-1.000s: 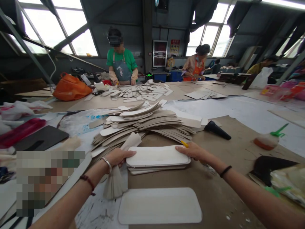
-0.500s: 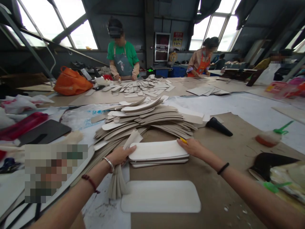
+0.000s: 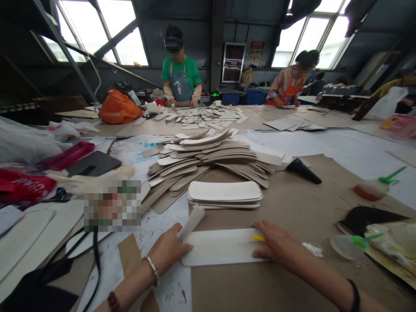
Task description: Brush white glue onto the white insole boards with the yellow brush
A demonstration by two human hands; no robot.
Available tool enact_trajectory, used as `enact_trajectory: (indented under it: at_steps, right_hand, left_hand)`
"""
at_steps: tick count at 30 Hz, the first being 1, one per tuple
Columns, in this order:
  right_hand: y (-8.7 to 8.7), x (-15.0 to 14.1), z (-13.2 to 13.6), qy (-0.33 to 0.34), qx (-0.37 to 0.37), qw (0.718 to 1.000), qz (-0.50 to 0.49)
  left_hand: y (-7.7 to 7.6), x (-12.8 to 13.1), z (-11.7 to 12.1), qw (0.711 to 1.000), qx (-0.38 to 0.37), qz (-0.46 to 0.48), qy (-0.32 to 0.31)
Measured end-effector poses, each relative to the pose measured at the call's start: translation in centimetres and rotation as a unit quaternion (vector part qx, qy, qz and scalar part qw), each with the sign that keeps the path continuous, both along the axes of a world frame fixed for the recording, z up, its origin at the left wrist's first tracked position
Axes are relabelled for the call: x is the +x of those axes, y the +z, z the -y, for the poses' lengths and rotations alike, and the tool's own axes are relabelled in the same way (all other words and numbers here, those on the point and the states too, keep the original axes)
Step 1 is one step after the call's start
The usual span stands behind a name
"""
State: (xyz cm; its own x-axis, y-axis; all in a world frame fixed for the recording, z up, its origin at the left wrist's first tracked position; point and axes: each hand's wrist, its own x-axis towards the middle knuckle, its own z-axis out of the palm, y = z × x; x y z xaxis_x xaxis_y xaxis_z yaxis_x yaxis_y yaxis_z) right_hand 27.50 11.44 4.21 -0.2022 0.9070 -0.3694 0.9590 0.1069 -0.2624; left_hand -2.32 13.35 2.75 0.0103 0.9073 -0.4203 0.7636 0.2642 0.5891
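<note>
A white rounded board piece (image 3: 221, 247) lies flat on the brown table (image 3: 292, 203) right in front of me. My left hand (image 3: 169, 250) is closed at its left end and grips a bundle of thin grey strips (image 3: 192, 222) that sticks up. My right hand (image 3: 276, 243) rests on the piece's right end, fingers curled, with a yellow pen (image 3: 257, 238) under them. Behind the piece sits a small stack of similar white pieces (image 3: 225, 193), untouched. Further back is a large fanned heap of beige cut board shapes (image 3: 201, 160).
A black cone (image 3: 302, 170) and a green-capped glue bottle (image 3: 373, 187) lie to the right, with another bottle (image 3: 349, 242) near the right edge. Bags and red items (image 3: 65, 156) crowd the left. Two people (image 3: 180, 78) (image 3: 289, 82) work at the far side.
Both hands left the small stack and came back to the single white piece near me. The camera swung to the left and dipped.
</note>
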Motion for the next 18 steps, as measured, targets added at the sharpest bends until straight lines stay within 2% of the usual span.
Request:
enact_trajectory:
  at_steps: [3, 7, 15, 18]
  right_hand:
    - [-0.2, -0.2, 0.8, 0.004, 0.011, 1.000, 0.018]
    - [0.2, 0.6, 0.8, -0.002, 0.031, 0.999, 0.029]
    - [0.6, 2.3, 0.3, -0.026, 0.065, 0.997, 0.038]
    - [0.7, 3.6, -0.4, -0.033, 0.126, 0.991, 0.039]
  left_hand:
    - [-0.7, 0.4, 1.5, 0.999, 0.006, -0.030, -0.019]
    - [-0.9, 0.5, 2.3, 0.998, 0.014, -0.041, -0.037]
    - [-0.4, 2.4, 2.3, 0.999, 0.040, -0.012, -0.018]
    - [-0.5, 2.5, 1.9, 0.997, 0.074, 0.031, 0.000]
